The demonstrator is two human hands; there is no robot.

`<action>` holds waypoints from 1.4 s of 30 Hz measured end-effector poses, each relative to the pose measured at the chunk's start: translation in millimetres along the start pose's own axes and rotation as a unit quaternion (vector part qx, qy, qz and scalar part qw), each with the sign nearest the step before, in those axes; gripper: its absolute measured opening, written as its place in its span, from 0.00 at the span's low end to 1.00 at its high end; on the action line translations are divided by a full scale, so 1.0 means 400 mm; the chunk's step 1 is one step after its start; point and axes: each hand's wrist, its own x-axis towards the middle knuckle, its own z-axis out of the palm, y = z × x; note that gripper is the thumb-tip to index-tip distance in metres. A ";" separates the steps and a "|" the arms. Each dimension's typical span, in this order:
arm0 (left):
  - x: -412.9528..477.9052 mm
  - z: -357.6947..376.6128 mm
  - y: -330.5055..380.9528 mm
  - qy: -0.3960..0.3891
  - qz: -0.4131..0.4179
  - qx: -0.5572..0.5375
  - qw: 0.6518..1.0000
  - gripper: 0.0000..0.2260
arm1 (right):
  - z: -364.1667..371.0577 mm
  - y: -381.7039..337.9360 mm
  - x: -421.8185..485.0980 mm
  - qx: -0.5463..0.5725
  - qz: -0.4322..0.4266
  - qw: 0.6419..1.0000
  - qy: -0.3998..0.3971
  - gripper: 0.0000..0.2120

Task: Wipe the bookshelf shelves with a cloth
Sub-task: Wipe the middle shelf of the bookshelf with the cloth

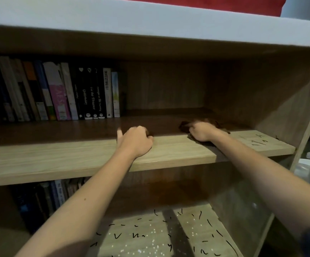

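Brown crumpled cloth (184, 127) is lying mid-right on grainy wooden shelf (57, 156); right hand (202, 131) is gripping it, left hand (134, 140) is resting centre, fingers curled, empty.

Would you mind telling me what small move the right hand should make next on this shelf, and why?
Probably slide the right hand and its cloth rightward toward the front corner: dark marks lie on the shelf there, not yet reached by the cloth.

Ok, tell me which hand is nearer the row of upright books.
Left. The left hand rests on the front edge of the shelf, just right of the books; the right hand grips the cloth farther right.
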 end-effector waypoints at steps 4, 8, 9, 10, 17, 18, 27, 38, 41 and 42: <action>0.011 0.002 -0.008 0.059 -0.008 -0.027 0.998 0.14 | 0.028 -0.086 0.083 0.029 -0.048 0.998 -0.025 0.18; 0.017 0.002 -0.008 0.084 -0.013 -0.032 0.996 0.14 | 0.028 -0.126 -0.020 0.052 -0.178 0.981 -0.065 0.19; 0.018 0.002 -0.006 0.089 -0.013 -0.034 0.995 0.14 | 0.025 -0.119 -0.060 0.039 -0.210 0.975 -0.061 0.20; 0.018 0.002 -0.005 0.089 -0.013 -0.037 0.995 0.14 | 0.022 -0.104 -0.101 0.025 -0.237 0.970 -0.050 0.21; -0.011 -0.013 0.012 0.049 0.040 -0.065 0.996 0.12 | -0.019 0.070 -0.190 0.066 -0.118 0.991 0.019 0.19; -0.015 -0.013 0.014 0.045 0.052 -0.069 0.995 0.12 | -0.013 0.058 -0.187 0.061 -0.101 0.992 0.038 0.19; -0.064 -0.022 0.053 0.037 0.119 -0.083 0.989 0.11 | 0.002 0.039 -0.270 0.076 -0.135 0.983 0.095 0.17; -0.089 0.021 0.080 -0.005 0.082 -0.039 0.996 0.12 | -0.006 0.056 -0.212 0.049 -0.021 0.992 0.116 0.16; -0.087 0.020 0.081 -0.002 0.077 -0.043 0.996 0.12 | 0.028 -0.009 -0.222 0.020 -0.055 0.989 0.135 0.17; -0.086 0.019 0.083 0.003 0.075 -0.041 0.996 0.12 | 0.042 -0.035 -0.236 0.013 -0.088 0.984 0.152 0.18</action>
